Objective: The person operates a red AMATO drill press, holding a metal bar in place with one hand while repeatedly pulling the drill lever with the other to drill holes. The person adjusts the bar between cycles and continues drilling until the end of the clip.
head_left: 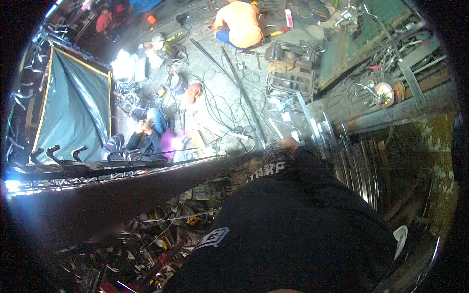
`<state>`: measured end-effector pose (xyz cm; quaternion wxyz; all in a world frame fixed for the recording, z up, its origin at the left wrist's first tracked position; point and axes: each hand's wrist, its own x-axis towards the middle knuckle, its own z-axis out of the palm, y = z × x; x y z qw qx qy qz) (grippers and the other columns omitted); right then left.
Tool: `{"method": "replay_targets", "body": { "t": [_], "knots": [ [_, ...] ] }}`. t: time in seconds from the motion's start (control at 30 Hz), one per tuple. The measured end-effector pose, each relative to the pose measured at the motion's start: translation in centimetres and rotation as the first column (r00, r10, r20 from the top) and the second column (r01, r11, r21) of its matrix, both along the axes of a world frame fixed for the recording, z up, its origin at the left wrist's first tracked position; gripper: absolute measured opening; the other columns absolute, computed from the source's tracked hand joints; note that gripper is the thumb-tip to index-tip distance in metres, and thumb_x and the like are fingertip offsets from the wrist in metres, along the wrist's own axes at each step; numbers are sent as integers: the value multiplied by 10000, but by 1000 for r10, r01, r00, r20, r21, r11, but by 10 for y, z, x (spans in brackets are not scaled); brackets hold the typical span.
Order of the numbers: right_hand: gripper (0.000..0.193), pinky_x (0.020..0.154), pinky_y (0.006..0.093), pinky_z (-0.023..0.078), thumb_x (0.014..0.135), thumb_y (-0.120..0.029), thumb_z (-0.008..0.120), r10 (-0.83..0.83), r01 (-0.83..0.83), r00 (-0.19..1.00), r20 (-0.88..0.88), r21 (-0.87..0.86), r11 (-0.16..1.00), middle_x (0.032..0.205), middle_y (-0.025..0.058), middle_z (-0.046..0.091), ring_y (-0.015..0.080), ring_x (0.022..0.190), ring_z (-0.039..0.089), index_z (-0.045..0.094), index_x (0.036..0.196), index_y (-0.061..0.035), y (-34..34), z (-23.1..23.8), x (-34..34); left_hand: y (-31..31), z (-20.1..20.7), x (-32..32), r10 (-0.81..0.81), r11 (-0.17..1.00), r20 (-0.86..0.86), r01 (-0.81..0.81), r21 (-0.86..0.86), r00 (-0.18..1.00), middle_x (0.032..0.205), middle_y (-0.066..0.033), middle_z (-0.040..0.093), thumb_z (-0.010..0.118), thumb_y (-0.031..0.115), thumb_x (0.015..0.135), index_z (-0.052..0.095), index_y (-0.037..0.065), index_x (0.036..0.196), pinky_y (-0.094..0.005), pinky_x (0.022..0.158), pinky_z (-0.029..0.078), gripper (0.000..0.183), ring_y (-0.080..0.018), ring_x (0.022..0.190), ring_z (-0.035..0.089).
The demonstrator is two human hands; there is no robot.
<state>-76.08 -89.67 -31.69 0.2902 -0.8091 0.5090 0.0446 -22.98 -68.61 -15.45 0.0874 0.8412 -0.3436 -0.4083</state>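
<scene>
My right hand [291, 142] shows small at the end of a black sleeve, just ahead of my torso. Close beside it on the left is my left hand [271, 143], mostly hidden by a dark patterned sleeve [274, 157]. The fingers of both are too small and covered to read. A long dark metal bar [244, 95] lies across the floor, its near end close to my left hand. Just ahead of the hands are a narrow flat strip [276, 130] and a small white piece [295, 136]. Whether either hand touches any of these I cannot tell.
At left, a person in dark clothes [149, 141] crouches by a bright purple-white glare [177, 142], near a green sheet screen [73, 107]. Another in orange [239, 24] squats ahead. Cables [210, 100] cross the floor. Upright metal lengths [359, 166] stand at right; a dark beam [122, 188] runs left.
</scene>
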Motion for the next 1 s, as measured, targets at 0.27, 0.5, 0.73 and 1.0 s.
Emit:
{"method": "replay_targets", "body": {
  "t": [0.27, 0.5, 0.73, 1.0],
  "knots": [
    [170, 396, 345, 345, 934, -221, 558, -969, 397, 229, -90, 918, 9, 640, 44, 476, 168, 468, 427, 472, 853, -101, -71, 36, -14, 6, 9, -11, 182, 982, 63, -185, 36, 981, 1110, -222, 667, 622, 332, 893, 664, 66, 1145, -478, 915, 530, 368, -347, 1054, 662],
    [145, 412, 315, 365, 970, -273, 517, -963, 426, 202, -181, 901, -80, 666, 30, 476, 166, 510, 459, 484, 909, -146, -176, -16, -72, 3, 37, -42, 281, 937, 208, -315, 152, 937, 1091, -219, 685, 619, 342, 885, 690, 80, 1117, -479, 906, 540, 357, -346, 1045, 677],
    [220, 403, 420, 423, 929, -228, 519, -839, 630, 531, -123, 720, 293, 696, 110, 567, 262, 518, 555, 583, 1014, -36, -240, -51, -116, -99, 9, -118, 160, 938, 197, -211, 274, 967, 1072, -216, 702, 616, 352, 877, 715, 95, 1089, -479, 896, 549, 348, -345, 1036, 691],
    [280, 463, 409, 470, 928, -305, 605, -522, 458, 840, -150, 712, 532, 765, 76, 665, 239, 566, 615, 674, 977, -38, -275, -51, -174, -244, -21, -180, -418, 895, 123, 385, 226, 900, 1050, -213, 722, 612, 363, 867, 744, 111, 1058, -480, 886, 560, 343, -345, 1026, 708]
  ]
}}
